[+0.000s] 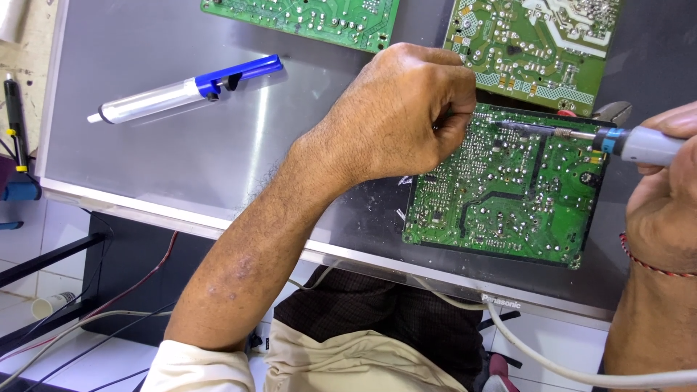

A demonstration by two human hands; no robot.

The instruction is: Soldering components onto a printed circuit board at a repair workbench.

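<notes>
A green circuit board (501, 192) lies solder side up on a grey metal panel (181, 145). My left hand (406, 109) is curled into a loose fist at the board's upper left edge; its fingertips pinch something too thin to make out. In my right hand (664, 196) is a soldering iron (632, 143) with a grey and blue handle. Its metal tip (519, 126) reaches left over the board's top edge, close to my left fingertips.
A blue and silver desoldering pump (185, 91) lies on the panel at upper left. Two more green boards (312, 18) (537, 43) sit along the far edge. Pliers (610, 112) peek out behind the board. A white cable (552, 363) runs below the panel's front edge.
</notes>
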